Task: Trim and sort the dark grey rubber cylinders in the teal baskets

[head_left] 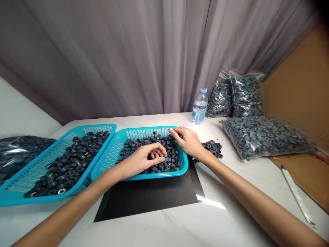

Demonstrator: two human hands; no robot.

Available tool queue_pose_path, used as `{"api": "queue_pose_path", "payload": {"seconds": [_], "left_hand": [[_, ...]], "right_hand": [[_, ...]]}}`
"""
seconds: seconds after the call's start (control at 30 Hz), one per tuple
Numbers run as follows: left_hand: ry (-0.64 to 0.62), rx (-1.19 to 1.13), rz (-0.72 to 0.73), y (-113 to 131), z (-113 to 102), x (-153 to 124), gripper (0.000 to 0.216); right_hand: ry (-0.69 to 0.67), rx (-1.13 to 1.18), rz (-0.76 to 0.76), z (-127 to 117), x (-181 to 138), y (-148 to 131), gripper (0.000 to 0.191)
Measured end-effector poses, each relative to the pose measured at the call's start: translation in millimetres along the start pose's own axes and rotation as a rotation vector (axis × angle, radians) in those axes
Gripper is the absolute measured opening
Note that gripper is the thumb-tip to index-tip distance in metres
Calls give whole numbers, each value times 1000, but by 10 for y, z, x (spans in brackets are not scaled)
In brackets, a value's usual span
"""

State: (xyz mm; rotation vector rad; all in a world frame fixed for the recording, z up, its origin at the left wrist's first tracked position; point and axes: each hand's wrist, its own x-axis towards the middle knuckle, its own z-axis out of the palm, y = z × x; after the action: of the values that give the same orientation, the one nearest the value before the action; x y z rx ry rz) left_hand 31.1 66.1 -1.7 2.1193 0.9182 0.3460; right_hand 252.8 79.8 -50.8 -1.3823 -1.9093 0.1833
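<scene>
Turquoise basket (159, 176) of dark rings (168, 167): one ring (166, 156) is pinched by the left hand (144, 156); whether the right hand's fingers (177, 131) grasp anything cannot be told.

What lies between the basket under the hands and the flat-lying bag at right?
In the head view, a pile of dark pieces on the tabletop, partly behind the right forearm.

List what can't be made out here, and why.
All in the head view:
Left hand: whether its grip holds anything; the detail is too small.
Right hand: what, if anything, its fingertips hold; too small.
Mat: its far part, hidden under the right basket.
Loose pile: its near side, partly hidden by the right forearm.
Left bag: its full extent, cut off by the left edge.
</scene>
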Motion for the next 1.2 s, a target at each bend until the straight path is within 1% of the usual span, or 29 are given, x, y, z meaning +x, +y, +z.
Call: {"api": "queue_pose_path", "payload": {"seconds": [0.1,0.23,0.33,0.4,0.57,0.83,1.03,1.2], "left_hand": [[-8,-249,-82,2,-31,-25,23],[-89,-558,-230,37,-53,-175,24],[-90,-642,-324,60,-71,-306,26],[-78,-684,-361,57,-92,-360,26],[-45,-810,-345,6,-128,-388,31],[-29,-880,-279,-77,-88,-371,20],[-5,-834,-290,-75,-86,-353,24],[-11,-871,-279,-81,-68,-351,24]], "right_hand": [[6,1,-9,8,0,4,51],[7,15,-14,10,-5,3,52],[3,37,-17,17,-18,8,51],[2,49,-15,26,-33,13,49],[12,78,0,44,-69,16,49],[9,117,14,62,-74,49,52],[9,104,16,69,-76,55,53],[12,104,19,64,-76,64,55]]}}
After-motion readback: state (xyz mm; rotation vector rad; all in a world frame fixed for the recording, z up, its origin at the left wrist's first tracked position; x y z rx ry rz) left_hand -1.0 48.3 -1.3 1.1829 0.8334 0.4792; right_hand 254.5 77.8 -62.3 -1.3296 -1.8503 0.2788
